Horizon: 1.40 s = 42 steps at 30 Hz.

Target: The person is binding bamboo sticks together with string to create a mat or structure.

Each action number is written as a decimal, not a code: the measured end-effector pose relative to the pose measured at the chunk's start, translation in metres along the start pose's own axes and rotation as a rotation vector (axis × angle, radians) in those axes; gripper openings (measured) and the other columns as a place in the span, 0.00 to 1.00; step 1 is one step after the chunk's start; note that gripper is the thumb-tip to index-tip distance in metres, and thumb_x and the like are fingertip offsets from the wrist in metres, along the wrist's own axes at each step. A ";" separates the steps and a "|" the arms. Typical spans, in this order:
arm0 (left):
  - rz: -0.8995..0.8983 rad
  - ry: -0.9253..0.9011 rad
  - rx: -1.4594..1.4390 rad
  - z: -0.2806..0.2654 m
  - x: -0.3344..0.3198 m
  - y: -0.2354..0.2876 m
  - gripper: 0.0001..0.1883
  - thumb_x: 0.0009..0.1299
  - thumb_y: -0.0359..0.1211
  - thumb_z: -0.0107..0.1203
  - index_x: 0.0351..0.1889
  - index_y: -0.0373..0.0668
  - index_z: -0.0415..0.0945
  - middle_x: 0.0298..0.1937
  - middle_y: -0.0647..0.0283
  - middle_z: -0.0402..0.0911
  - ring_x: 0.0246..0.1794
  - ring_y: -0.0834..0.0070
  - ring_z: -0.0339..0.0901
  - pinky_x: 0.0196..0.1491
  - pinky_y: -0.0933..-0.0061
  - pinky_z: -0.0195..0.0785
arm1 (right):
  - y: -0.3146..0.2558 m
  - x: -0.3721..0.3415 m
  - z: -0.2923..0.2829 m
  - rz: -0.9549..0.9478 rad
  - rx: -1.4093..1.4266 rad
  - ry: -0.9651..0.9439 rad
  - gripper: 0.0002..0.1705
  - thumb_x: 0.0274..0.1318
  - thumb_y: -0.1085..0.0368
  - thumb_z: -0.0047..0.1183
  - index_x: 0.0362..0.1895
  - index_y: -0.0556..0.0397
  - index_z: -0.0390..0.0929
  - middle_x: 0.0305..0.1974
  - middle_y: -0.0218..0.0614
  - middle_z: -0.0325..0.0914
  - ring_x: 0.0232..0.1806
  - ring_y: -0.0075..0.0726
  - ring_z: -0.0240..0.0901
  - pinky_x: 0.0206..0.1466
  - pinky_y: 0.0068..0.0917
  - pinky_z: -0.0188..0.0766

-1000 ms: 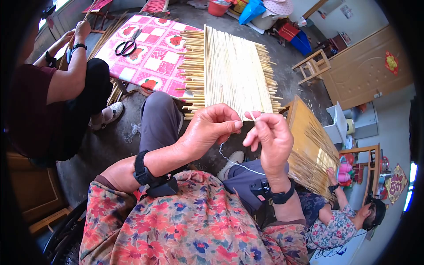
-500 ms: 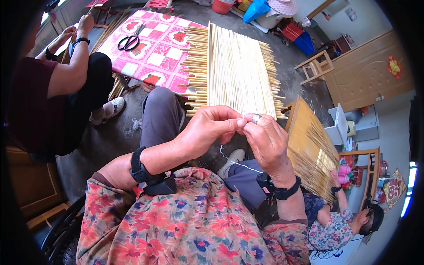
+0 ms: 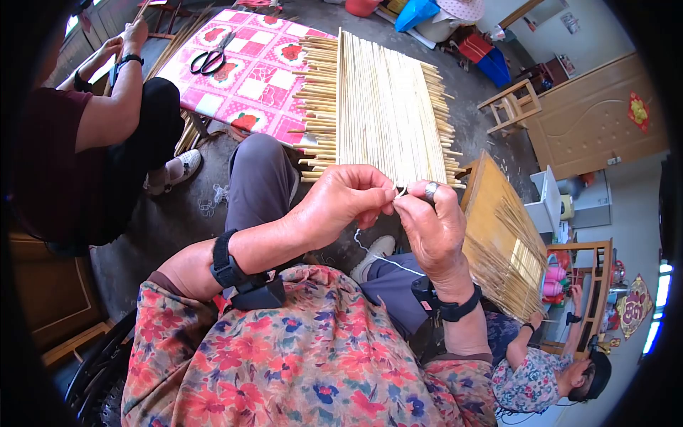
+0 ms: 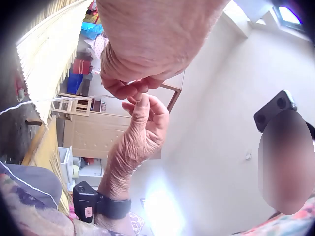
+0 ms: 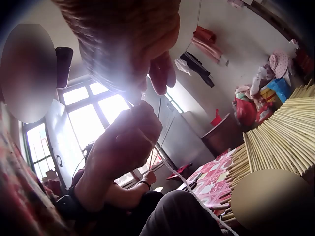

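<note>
Fingertips of the left hand (image 3: 348, 199) and right hand (image 3: 435, 228) meet above the lap, pinching a thin pale strand (image 3: 400, 192) between them. The right hand wears a metal ring. White string (image 3: 398, 267) runs below the hands across the leg, and in the left wrist view the string (image 4: 44, 100) stretches from the fingers to the left edge. Beyond the hands lies a mat of pale stalks (image 3: 388, 107), its uneven ends sticking out at both sides. In the right wrist view the left hand (image 5: 125, 142) touches the right hand's fingertips.
Scissors (image 3: 212, 60) lie on the pink patterned table (image 3: 245, 85). One person (image 3: 107, 128) sits at the left, another (image 3: 533, 377) at the lower right beside a wooden board (image 3: 491, 206) with loose stalks. A small wooden stool (image 3: 509, 107) stands near the door.
The right hand has come in to meet the left, and its fingertips have now parted slightly, showing the strand. At the lower right, the other person's arm has moved.
</note>
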<state>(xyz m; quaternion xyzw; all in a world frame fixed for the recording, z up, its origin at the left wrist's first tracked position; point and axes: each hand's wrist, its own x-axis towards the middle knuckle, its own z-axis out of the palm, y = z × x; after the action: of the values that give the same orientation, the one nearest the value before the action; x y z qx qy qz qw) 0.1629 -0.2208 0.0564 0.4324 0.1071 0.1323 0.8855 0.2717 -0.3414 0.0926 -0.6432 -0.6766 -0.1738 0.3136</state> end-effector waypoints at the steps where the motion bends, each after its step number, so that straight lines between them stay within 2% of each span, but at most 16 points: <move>1: -0.007 -0.004 -0.068 0.000 0.000 -0.001 0.06 0.63 0.31 0.51 0.29 0.38 0.72 0.22 0.68 0.74 0.16 0.87 0.64 0.20 0.86 0.58 | -0.001 0.000 0.001 0.056 0.020 0.046 0.13 0.35 0.78 0.56 0.31 0.55 0.73 0.28 0.36 0.67 0.31 0.37 0.70 0.30 0.26 0.68; 8: 0.035 0.010 -0.075 0.002 0.002 -0.006 0.06 0.65 0.32 0.49 0.30 0.39 0.71 0.23 0.69 0.73 0.18 0.88 0.64 0.22 0.87 0.58 | -0.002 -0.004 0.010 0.216 0.124 0.102 0.10 0.40 0.78 0.55 0.30 0.56 0.72 0.28 0.38 0.67 0.27 0.37 0.70 0.28 0.25 0.67; 10: 0.048 0.000 -0.053 0.000 0.002 -0.007 0.07 0.65 0.33 0.49 0.30 0.39 0.71 0.24 0.69 0.74 0.19 0.88 0.64 0.23 0.88 0.57 | -0.003 -0.004 0.011 0.335 0.216 0.082 0.08 0.42 0.78 0.54 0.30 0.57 0.71 0.29 0.38 0.68 0.27 0.33 0.70 0.29 0.23 0.67; 11: 0.049 0.000 -0.053 -0.001 0.003 -0.007 0.07 0.65 0.33 0.49 0.30 0.39 0.71 0.24 0.69 0.74 0.19 0.88 0.64 0.23 0.88 0.57 | -0.003 -0.006 0.012 0.334 0.216 0.082 0.08 0.42 0.78 0.54 0.30 0.57 0.71 0.29 0.38 0.68 0.27 0.33 0.70 0.29 0.23 0.67; 13: 0.062 -0.034 0.016 -0.004 0.003 -0.006 0.07 0.65 0.33 0.49 0.31 0.38 0.71 0.25 0.69 0.74 0.20 0.89 0.64 0.23 0.88 0.58 | -0.002 -0.010 0.016 0.541 0.508 0.091 0.06 0.45 0.77 0.52 0.30 0.58 0.71 0.29 0.37 0.68 0.28 0.28 0.70 0.29 0.20 0.68; 19: 0.061 -0.103 0.184 -0.010 0.005 0.001 0.08 0.64 0.33 0.50 0.33 0.36 0.73 0.26 0.68 0.76 0.20 0.89 0.64 0.23 0.88 0.59 | -0.002 -0.008 0.015 0.632 0.646 0.042 0.04 0.47 0.77 0.51 0.29 0.60 0.70 0.30 0.35 0.68 0.28 0.25 0.70 0.30 0.17 0.69; 23: 0.055 -0.093 0.242 -0.010 0.004 0.003 0.08 0.64 0.33 0.50 0.32 0.36 0.73 0.25 0.68 0.76 0.20 0.89 0.64 0.22 0.88 0.58 | -0.003 -0.009 0.016 0.623 0.657 0.028 0.03 0.48 0.76 0.50 0.30 0.60 0.70 0.30 0.34 0.68 0.28 0.24 0.70 0.29 0.16 0.68; 25: 0.036 -0.091 0.231 -0.011 0.004 0.003 0.08 0.64 0.32 0.51 0.31 0.36 0.73 0.24 0.68 0.76 0.19 0.89 0.64 0.22 0.88 0.58 | -0.003 -0.010 0.016 0.756 0.896 0.030 0.03 0.51 0.74 0.49 0.31 0.59 0.70 0.29 0.33 0.70 0.27 0.23 0.70 0.29 0.16 0.68; 34: 0.007 -0.077 0.106 -0.013 0.004 -0.002 0.08 0.63 0.32 0.52 0.30 0.36 0.73 0.22 0.69 0.74 0.19 0.89 0.63 0.21 0.88 0.56 | -0.003 -0.008 0.021 0.998 1.162 0.004 0.07 0.54 0.67 0.48 0.34 0.59 0.69 0.25 0.33 0.73 0.25 0.22 0.70 0.27 0.15 0.67; 38: 0.018 -0.045 0.097 -0.010 0.003 -0.001 0.07 0.62 0.32 0.52 0.29 0.36 0.73 0.21 0.69 0.73 0.18 0.89 0.62 0.20 0.88 0.55 | -0.002 -0.007 0.021 1.012 1.172 0.035 0.09 0.54 0.66 0.48 0.37 0.58 0.67 0.26 0.33 0.72 0.25 0.24 0.70 0.27 0.19 0.69; 40: 0.026 0.001 0.128 -0.010 0.004 -0.001 0.07 0.63 0.31 0.52 0.30 0.36 0.73 0.21 0.70 0.71 0.17 0.89 0.61 0.19 0.88 0.54 | -0.004 -0.005 0.018 0.952 1.035 0.148 0.08 0.54 0.67 0.48 0.35 0.60 0.68 0.26 0.34 0.73 0.25 0.22 0.70 0.26 0.15 0.67; 42: 0.026 -0.001 0.127 -0.011 0.005 -0.001 0.07 0.62 0.31 0.52 0.30 0.36 0.73 0.21 0.70 0.72 0.17 0.89 0.62 0.19 0.88 0.54 | -0.008 -0.003 0.014 0.911 0.971 0.125 0.08 0.54 0.68 0.48 0.36 0.60 0.69 0.26 0.34 0.73 0.25 0.21 0.70 0.26 0.15 0.67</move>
<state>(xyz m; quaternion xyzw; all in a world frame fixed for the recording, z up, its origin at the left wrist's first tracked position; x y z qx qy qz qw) 0.1642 -0.2117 0.0482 0.4893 0.1092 0.1365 0.8544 0.2610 -0.3357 0.0822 -0.6391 -0.3195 0.2634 0.6481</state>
